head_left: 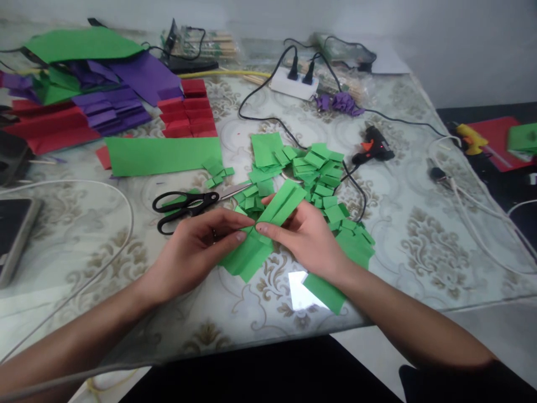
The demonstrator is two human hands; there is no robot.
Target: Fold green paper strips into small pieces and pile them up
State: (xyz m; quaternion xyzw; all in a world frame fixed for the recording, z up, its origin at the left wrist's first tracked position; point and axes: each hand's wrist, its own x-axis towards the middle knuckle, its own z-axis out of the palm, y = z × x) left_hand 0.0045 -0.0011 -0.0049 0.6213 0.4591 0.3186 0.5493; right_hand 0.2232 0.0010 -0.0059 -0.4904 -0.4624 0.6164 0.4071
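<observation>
Both hands pinch a pleated strip of green paper (268, 229) at its middle, just above the table. My left hand (197, 249) grips it from the left with thumb and fingers closed. My right hand (306, 235) grips it from the right, thumb pressed at the fold. The strip fans out up-right and down-left. Behind it lies a pile of small folded green pieces (319, 173). Black-handled scissors (188, 204) rest just left of my left hand.
A green sheet (161, 155), red folded paper (188, 109) and purple paper (117, 95) lie at the back left. A black glue gun (373, 146), a power strip (293, 85) and cables cross the glass-topped table (419, 224). A dark device (12, 229) sits at the left edge.
</observation>
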